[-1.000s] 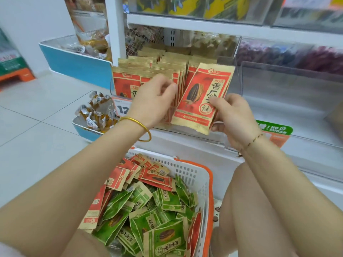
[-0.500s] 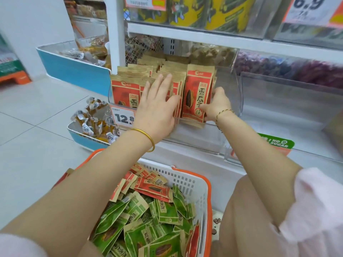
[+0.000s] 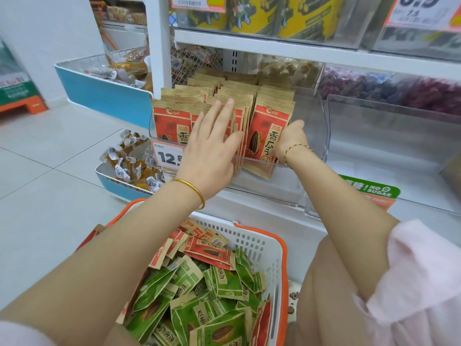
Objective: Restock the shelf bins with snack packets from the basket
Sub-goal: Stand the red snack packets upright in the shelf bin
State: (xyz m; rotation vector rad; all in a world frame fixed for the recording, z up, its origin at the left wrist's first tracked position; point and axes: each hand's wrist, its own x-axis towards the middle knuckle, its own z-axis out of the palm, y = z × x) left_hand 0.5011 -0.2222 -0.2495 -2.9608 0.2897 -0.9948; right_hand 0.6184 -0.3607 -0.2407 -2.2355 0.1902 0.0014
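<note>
The red snack packet (image 3: 264, 138) stands upright in the clear shelf bin (image 3: 313, 126), gripped by the right hand's (image 3: 290, 141) curled fingers. The rows (image 3: 172, 121) just left are pressed by the left hand's (image 3: 212, 151) straight fingers (image 3: 225, 116). Below them, green packets (image 3: 189, 313) fill the basket (image 3: 259, 240). Earlier the packet was held tilted outside.

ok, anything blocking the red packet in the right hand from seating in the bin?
Nothing visible. The red packet gripped by the right hand already sits behind the front wall of the clear bin, at the row's right end. The left hand lies flat against the other packets to its left.
</note>
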